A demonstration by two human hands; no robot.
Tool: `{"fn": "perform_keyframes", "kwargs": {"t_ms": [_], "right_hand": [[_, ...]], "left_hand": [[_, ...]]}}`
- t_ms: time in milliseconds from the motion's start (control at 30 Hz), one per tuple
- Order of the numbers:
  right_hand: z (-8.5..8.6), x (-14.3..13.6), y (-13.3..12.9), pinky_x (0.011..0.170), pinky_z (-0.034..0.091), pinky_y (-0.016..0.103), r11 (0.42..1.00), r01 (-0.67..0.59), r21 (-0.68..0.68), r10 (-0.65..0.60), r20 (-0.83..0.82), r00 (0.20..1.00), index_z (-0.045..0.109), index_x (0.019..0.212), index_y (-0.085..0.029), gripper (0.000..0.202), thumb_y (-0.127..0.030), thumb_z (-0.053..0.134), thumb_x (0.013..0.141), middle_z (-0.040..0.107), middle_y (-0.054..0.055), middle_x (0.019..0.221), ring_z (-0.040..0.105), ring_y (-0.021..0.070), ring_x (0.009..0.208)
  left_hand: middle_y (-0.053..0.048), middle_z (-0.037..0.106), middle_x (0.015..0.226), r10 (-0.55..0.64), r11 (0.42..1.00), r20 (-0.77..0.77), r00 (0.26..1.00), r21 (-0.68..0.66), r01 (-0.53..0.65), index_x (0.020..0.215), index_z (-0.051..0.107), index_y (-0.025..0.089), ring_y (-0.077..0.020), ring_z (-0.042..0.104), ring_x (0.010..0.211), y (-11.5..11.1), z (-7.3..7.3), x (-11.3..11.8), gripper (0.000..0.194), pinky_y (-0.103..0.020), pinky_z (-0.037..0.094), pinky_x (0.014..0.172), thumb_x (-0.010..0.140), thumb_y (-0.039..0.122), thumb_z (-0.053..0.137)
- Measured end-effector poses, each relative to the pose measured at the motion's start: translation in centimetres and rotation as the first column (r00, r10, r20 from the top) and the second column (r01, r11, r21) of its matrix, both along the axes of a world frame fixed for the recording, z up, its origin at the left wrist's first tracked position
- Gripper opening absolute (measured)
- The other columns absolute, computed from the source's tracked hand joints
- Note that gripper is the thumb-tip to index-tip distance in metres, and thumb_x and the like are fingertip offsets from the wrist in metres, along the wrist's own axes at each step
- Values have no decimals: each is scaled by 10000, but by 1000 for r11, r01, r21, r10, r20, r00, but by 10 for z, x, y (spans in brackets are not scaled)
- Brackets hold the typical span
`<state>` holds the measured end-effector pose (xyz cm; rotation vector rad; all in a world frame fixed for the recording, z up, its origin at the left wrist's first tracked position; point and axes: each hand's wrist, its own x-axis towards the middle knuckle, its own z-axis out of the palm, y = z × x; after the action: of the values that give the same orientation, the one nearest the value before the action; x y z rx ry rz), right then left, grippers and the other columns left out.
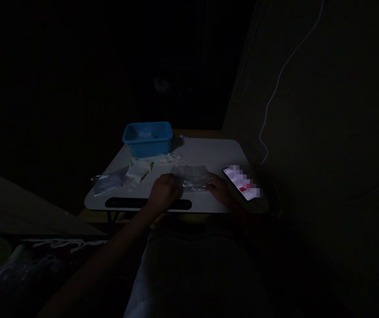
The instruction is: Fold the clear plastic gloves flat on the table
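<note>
A clear plastic bag (194, 177) lies flat on the white table (209, 150), between my two hands. My left hand (165, 191) is at the bag's left edge with its fingers curled; what they hold, if anything, is too dark to make out. At the right edge of the bag is my right hand (218, 187), its fingers slightly apart and touching the plastic. Another clear bag (110, 181) rests at the table's left side, beside a crumpled pale cloth or paper (139, 170).
A blue basin (149, 145) with clear plastic inside stands at the back left. Crumpled pale scraps (170, 157) lie in front of it. A lit phone (240, 182) is at the right edge. A white cable (277, 86) hangs along the right wall.
</note>
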<state>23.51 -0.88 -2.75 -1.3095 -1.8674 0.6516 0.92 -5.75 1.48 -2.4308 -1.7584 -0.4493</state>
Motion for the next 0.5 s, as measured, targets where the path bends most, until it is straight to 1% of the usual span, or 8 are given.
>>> {"fn": "perform_keyframes", "kwargs": {"t_ms": [67,100,133,200,267,400,500], "right_hand": [[1,-1,-1,705,486,307,1000,-4,0,4,-1,1000,563,1123,-156,449,-147,566,674,674,19,723,616,171,697],[2,-1,-2,697,484,303,1000,-6,2,6,2,1000,561,1125,-154,452,-146,560,673,673,22,730,614,169,692],[2,-1,-2,690,483,300,1000,-6,5,6,8,1000,557,1127,-151,454,-145,554,673,672,25,734,611,168,690],[2,-2,-3,677,480,296,1000,6,17,-6,19,1000,542,1144,-148,464,-150,535,680,666,25,724,603,166,676],[3,-3,-4,671,477,295,999,24,37,-25,28,999,511,1181,-151,489,-152,508,692,652,12,685,590,161,648],[4,-6,-8,665,471,291,995,62,78,-65,37,997,457,1234,-164,565,-138,489,670,605,-18,610,559,156,598],[5,-6,-9,670,470,295,987,114,113,-118,32,992,467,1213,-167,565,-142,502,650,586,-18,624,550,158,609]], "left_hand": [[-130,511,1251,-142,989,-13,990,49,142,1206,486,128,-234,445,1174,-2,-8,14,403,-377,379,963,828,249,414],[-123,459,1315,-186,980,-26,982,65,187,1246,448,146,-235,395,1228,-4,-13,20,419,-394,350,992,856,283,381],[-119,408,1363,-207,975,-36,978,70,209,1276,414,159,-240,339,1272,-5,-18,26,437,-412,322,1014,878,326,347],[-130,328,1415,-201,978,-52,978,40,203,1313,366,158,-259,252,1319,-8,-26,34,490,-444,278,1036,894,401,295],[-145,273,1439,-165,986,-67,984,-24,164,1336,336,152,-277,194,1338,-10,-28,38,537,-461,242,1050,895,448,262],[-129,220,1461,-128,984,-87,988,-137,115,1364,298,190,-279,122,1354,-12,-24,39,562,-468,173,1072,891,485,231],[-107,204,1468,-117,978,-79,990,-183,101,1372,280,225,-280,114,1356,-11,-22,38,568,-492,152,1070,882,509,238]]}}
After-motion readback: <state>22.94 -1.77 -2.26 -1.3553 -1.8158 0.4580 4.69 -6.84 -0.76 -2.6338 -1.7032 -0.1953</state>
